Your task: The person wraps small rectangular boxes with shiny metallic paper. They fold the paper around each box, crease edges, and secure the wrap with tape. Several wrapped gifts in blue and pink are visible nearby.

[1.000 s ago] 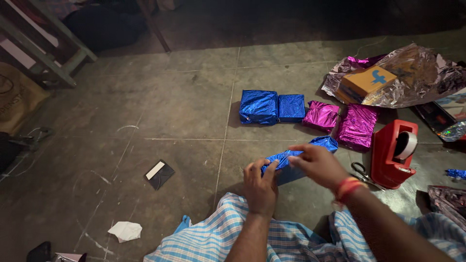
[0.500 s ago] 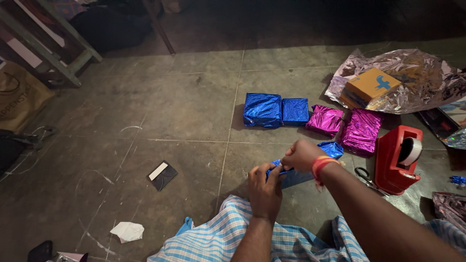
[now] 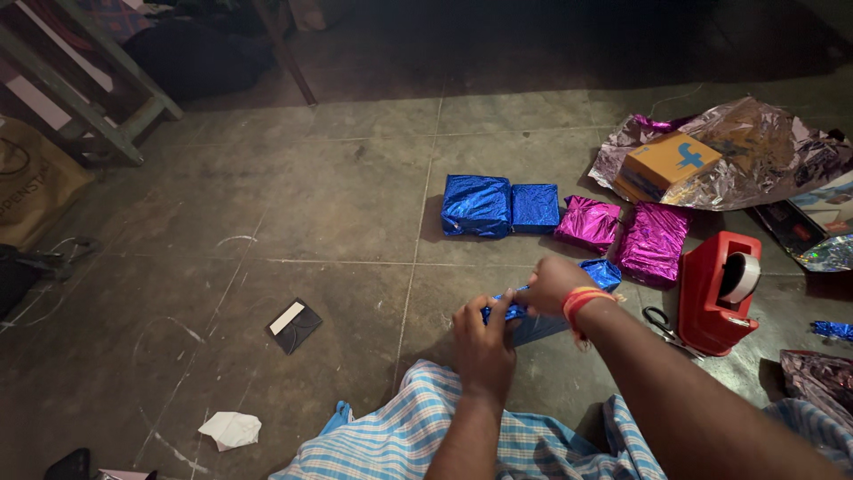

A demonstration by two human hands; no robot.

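Observation:
Both my hands hold a small parcel half wrapped in shiny blue foil (image 3: 533, 322) just above the floor in front of my lap. My left hand (image 3: 482, 342) grips its near end, fingers closed on the foil. My right hand (image 3: 549, 284), with a red and yellow band at the wrist, pinches the foil on top. Behind them on the floor lie two blue wrapped boxes (image 3: 499, 206) side by side and two magenta wrapped boxes (image 3: 626, 229).
A red tape dispenser (image 3: 718, 292) stands right of my hands, with scissors (image 3: 659, 320) beside it. An orange box (image 3: 668, 161) rests on crumpled silver foil (image 3: 755, 151). A dark card (image 3: 293, 324) and white paper scrap (image 3: 230, 429) lie left. Wooden furniture legs (image 3: 89, 107) stand far left.
My right hand has drawn in from the parcel's right side to pinch the foil on top, next to my left hand. The left hand has stayed on the near end.

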